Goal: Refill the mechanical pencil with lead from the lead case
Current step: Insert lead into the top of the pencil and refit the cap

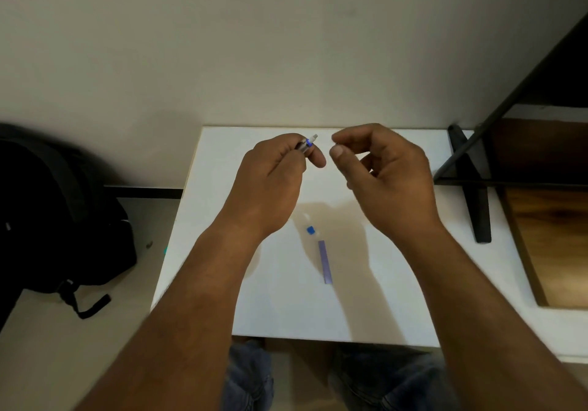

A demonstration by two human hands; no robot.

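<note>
Head view, only one here. Left hand, centre of frame, is wrapped around the mechanical pencil; only the top end sticks out past the fingers, with a blue ring and a pale stub, pointing up and right. Right hand sits just beside it, centre right, thumb and forefinger pinched narrow. Cannot tell if a lead is between them; too thin and blurred to see. The pinch is close to the pencil's top end but not touching it.

Below the hands, lower centre of the white table, lies the lead case, a slim purple stick. Just above it sits a small blue cap with a pale bit beside it, likely the case lid or the pencil's cap; cannot say which.

Black backpack at left edge, dark stand at right.

Step looks like feeding lead into the pencil's open top. Next move likely needs a steady line-up of pinch with the tiny hole, light grip so the lead doesn't snap.
</note>
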